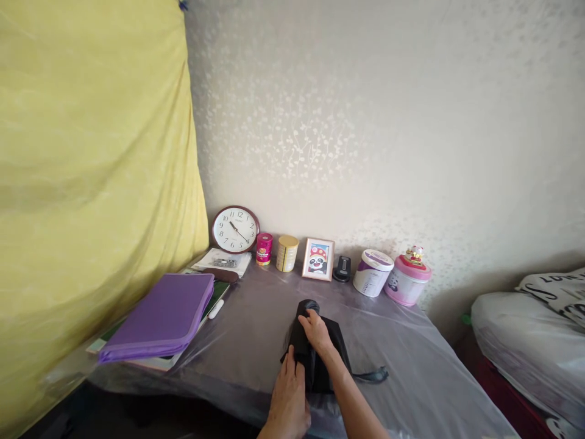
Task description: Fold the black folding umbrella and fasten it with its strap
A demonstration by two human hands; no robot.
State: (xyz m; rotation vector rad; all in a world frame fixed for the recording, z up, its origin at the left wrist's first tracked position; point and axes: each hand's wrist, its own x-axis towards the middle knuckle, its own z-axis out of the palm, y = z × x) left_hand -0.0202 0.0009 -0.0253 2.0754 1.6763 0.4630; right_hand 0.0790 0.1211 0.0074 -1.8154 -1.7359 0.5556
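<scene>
A black item, partly folded or rolled and looking like fabric or thin plastic, lies near the table's front edge. A dark strap or strip sticks out from it to the right. My left hand rests against its lower left side, with the fingers close together and pointing away from me; the thumb is partly hidden. Farther up, my right hand is closed over the upper part of the item, near its rolled end. The underside of the item is hidden.
On the table, a purple folder lies left on books, beside a white marker. Along the wall stand a clock, tins, a framed panda picture, a black device and two tubs. Plastic-covered bedding is at right.
</scene>
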